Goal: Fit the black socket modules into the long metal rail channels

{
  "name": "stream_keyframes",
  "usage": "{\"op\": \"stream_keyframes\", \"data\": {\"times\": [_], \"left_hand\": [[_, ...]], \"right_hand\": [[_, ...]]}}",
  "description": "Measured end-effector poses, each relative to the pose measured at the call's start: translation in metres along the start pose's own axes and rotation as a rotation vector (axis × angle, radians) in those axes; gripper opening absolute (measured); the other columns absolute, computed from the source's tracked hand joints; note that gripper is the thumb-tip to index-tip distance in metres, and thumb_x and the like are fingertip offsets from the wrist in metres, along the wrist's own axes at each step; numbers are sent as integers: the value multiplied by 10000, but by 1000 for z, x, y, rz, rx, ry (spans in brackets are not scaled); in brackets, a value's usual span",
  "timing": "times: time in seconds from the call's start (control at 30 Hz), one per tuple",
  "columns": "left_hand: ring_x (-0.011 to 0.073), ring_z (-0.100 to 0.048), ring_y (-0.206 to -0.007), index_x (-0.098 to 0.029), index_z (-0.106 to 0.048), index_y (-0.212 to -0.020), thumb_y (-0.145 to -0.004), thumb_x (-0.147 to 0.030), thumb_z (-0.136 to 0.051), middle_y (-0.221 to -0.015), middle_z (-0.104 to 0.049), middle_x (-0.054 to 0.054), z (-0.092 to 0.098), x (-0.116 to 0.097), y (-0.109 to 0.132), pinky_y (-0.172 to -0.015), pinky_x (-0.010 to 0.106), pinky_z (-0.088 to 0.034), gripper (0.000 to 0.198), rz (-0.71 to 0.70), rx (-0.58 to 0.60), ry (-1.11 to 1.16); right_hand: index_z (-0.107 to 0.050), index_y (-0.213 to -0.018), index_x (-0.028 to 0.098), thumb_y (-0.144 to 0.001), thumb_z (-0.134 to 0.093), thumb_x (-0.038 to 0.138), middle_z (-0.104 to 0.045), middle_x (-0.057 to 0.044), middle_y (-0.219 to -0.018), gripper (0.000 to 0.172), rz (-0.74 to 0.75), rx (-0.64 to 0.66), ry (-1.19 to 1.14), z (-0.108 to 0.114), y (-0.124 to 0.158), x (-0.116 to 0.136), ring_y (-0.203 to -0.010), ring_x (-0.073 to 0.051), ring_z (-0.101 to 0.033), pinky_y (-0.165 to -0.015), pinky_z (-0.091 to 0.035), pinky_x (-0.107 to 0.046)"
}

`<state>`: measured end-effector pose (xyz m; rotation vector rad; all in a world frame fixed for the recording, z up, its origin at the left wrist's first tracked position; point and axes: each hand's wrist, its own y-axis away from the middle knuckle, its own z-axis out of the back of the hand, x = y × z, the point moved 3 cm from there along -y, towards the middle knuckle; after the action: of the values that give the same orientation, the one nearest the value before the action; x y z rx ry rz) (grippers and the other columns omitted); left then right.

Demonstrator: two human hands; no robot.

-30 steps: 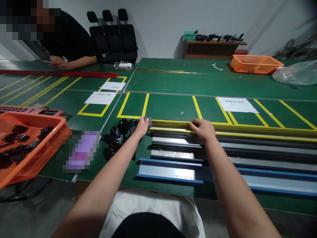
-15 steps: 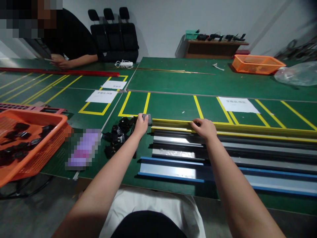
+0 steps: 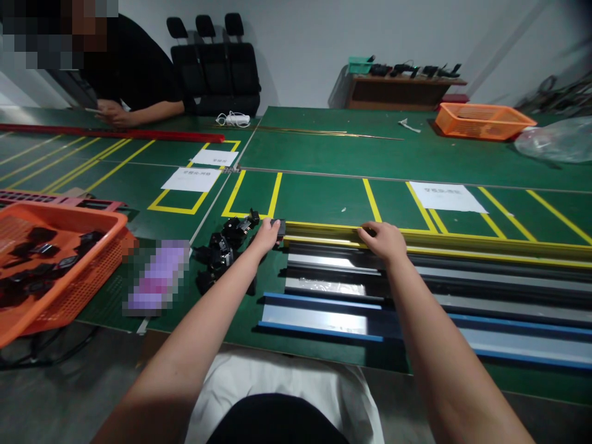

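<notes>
My left hand [image 3: 267, 237] is closed on a small black end cap [image 3: 279, 229], which sits against the left end of a yellow metal rail [image 3: 324, 234]. Further along that rail, my right hand [image 3: 385, 239] grips its edge between thumb and fingers. Several loose black plastic parts [image 3: 221, 250] lie in a heap just left of my left hand. Nearer to me, black-edged silver rails [image 3: 324, 285] and a blue-edged rail [image 3: 319, 317] lie parallel to the yellow one. My fingers hide part of the end cap.
At the left stands an orange basket [image 3: 97, 271] of black parts, with a blurred purple item [image 3: 160, 274] beside it. Labelled paper sheets [image 3: 446, 197] lie on the green table [image 3: 319, 197]. Across it, a person in black [image 3: 143, 68] leans near a red rail [image 3: 176, 135].
My left hand has lowered slightly and the black end cap has tilted, now meeting the yellow rail's end. My right hand stays on the rail.
</notes>
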<state>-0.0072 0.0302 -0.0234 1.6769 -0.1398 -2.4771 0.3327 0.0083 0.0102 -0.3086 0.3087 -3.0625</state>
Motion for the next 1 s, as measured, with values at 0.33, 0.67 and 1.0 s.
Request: {"op": "stream_keyframes", "data": {"times": [0.33,0.67,1.0], "left_hand": [[95,-479,-430,-173,-452,-1005,-984,-347,-390,-612,-510,-42,1,4,0,-445,207,-372,186,42,45,-34],[89,-472,-458,-186,-446,-965,-969,-353,-432,-601,-494,-47,3,6,1,-464,197,-354,168,28,89,20],[100,-458,-478,-176,-451,-972,-970,-345,-429,-611,-497,-34,4,9,-1,-484,217,-357,170,1,163,59]], "right_hand": [[-755,-975,253,-877,-422,566,-729,-82,-893,468,4,-2,10,-2,-1,-1,-824,-255,-627,-668,-382,-326],[-753,-976,266,-889,-418,579,-730,-78,-911,467,-14,8,-1,-4,-2,-4,-849,-253,-626,-672,-377,-320],[-753,-978,266,-890,-416,579,-734,-74,-926,469,-19,19,-2,-6,-4,-7,-860,-249,-627,-678,-387,-316]]}}
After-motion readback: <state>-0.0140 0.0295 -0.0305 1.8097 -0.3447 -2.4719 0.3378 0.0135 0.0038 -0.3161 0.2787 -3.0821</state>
